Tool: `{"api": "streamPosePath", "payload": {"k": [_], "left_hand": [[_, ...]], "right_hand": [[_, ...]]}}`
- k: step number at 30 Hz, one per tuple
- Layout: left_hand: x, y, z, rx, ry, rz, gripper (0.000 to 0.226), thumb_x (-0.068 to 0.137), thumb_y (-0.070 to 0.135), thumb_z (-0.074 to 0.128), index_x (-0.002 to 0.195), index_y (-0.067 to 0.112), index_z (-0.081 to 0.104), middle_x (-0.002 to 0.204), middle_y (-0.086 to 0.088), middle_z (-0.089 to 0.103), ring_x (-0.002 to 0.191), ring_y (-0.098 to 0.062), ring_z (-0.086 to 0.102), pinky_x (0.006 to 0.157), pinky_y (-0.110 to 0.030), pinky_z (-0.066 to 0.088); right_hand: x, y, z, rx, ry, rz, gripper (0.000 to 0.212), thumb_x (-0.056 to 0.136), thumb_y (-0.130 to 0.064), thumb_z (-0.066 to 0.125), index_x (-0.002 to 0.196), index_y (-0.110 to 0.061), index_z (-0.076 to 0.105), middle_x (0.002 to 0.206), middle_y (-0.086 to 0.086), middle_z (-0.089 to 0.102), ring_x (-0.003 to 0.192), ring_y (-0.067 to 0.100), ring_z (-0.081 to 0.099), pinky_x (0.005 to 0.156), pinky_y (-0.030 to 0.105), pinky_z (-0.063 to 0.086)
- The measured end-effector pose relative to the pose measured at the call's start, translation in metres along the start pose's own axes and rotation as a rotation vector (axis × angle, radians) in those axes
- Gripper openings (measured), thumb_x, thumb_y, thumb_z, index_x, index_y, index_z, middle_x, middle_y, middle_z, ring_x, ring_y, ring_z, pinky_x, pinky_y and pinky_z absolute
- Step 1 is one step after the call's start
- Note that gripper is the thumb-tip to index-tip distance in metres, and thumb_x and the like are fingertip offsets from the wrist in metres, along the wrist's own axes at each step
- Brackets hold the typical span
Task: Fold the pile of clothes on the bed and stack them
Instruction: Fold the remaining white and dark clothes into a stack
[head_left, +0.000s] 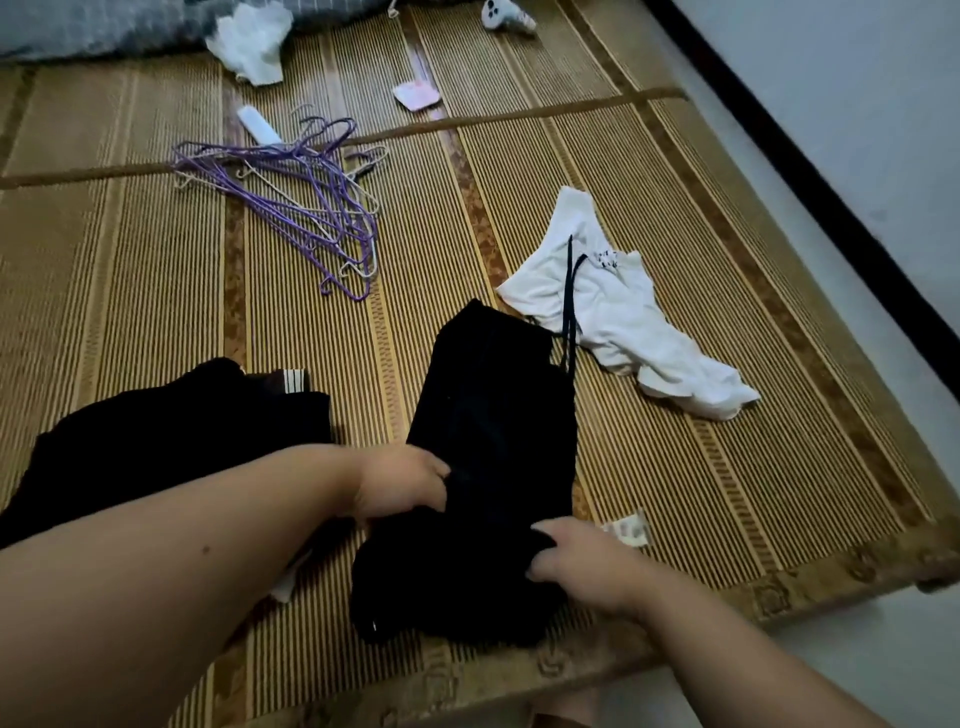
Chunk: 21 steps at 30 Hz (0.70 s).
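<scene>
Clothes on the bed, working across. At lower left a striped black garment (156, 447) lies flattened on the mat. At centre frame the left hand (405, 488) curls its fingers into the edge of the black drawstring garment (498, 405), and the right hand (576, 561) pinches its near fold. To the right a white top (623, 317) lies crumpled, with the drawstring (569, 296) trailing across it.

The risk: lift the black piece and that cord could drag the white top along. The bunched near end also sits close to the bed edge and could slide off, undoing the fold.

A woven bamboo mat (727, 493) covers the bed. Purple hangers (311, 208) lie tangled at upper left, and there's a pale wall (857, 78) at upper right.
</scene>
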<state>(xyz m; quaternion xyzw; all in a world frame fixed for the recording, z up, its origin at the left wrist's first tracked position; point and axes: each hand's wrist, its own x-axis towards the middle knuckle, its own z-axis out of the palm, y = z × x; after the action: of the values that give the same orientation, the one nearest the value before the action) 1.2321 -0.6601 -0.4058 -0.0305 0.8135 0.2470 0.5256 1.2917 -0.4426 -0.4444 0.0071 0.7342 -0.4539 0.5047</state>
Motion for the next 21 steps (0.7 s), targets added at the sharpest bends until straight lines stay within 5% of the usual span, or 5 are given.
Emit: {"api": "streamPosePath", "payload": {"k": [4, 8, 13, 17, 21], "left_hand": [[0.019, 0.036, -0.050, 0.096, 0.202, 0.057, 0.031, 0.094, 0.021, 0.050, 0.122, 0.009, 0.058, 0.099, 0.000, 0.058, 0.102, -0.026, 0.060, 0.080, -0.029, 0.046], [0.050, 0.066, -0.093, -0.112, 0.398, 0.149, 0.030, 0.091, 0.022, 0.055, 0.119, 0.012, 0.058, 0.088, 0.000, 0.060, 0.074, -0.014, 0.059, 0.061, -0.025, 0.048], [0.090, 0.057, -0.084, -0.401, 0.549, 0.078, 0.075, 0.084, 0.025, 0.068, 0.147, 0.025, 0.027, 0.118, 0.000, 0.049, 0.091, -0.018, 0.063, 0.071, -0.031, 0.055], [0.109, 0.013, -0.043, -0.395, 0.456, -0.269, 0.082, 0.080, 0.042, 0.072, 0.144, 0.016, 0.029, 0.139, -0.015, 0.042, 0.115, -0.034, 0.053, 0.098, -0.045, 0.047], [0.104, -0.015, -0.004, -0.491, 0.370, -0.505, 0.111, 0.067, 0.066, 0.072, 0.149, 0.015, 0.017, 0.148, -0.018, 0.023, 0.132, -0.042, 0.035, 0.107, -0.049, 0.037]], "right_hand": [[0.024, -0.016, -0.052, 0.159, 0.129, -0.042, 0.034, 0.082, -0.007, 0.054, 0.056, -0.029, 0.057, 0.058, -0.012, 0.056, 0.055, 0.005, 0.056, 0.056, 0.024, 0.042], [0.055, -0.038, -0.093, 0.153, 0.376, -0.111, 0.037, 0.082, -0.006, 0.052, 0.054, -0.029, 0.058, 0.052, -0.013, 0.052, 0.054, 0.009, 0.050, 0.054, 0.027, 0.034], [0.094, -0.027, -0.121, 0.027, 0.702, 0.027, 0.045, 0.086, -0.021, 0.062, 0.129, -0.021, 0.051, 0.110, -0.002, 0.063, 0.087, 0.014, 0.060, 0.063, 0.026, 0.044], [0.112, -0.009, -0.120, 0.024, 0.718, 0.026, 0.079, 0.078, -0.037, 0.075, 0.144, -0.020, 0.036, 0.139, 0.005, 0.049, 0.117, 0.021, 0.052, 0.085, 0.025, 0.042], [0.137, -0.020, -0.123, -0.450, 0.698, -0.136, 0.103, 0.072, -0.052, 0.075, 0.152, -0.023, 0.017, 0.157, 0.003, 0.023, 0.144, 0.024, 0.020, 0.117, 0.038, 0.020]]}}
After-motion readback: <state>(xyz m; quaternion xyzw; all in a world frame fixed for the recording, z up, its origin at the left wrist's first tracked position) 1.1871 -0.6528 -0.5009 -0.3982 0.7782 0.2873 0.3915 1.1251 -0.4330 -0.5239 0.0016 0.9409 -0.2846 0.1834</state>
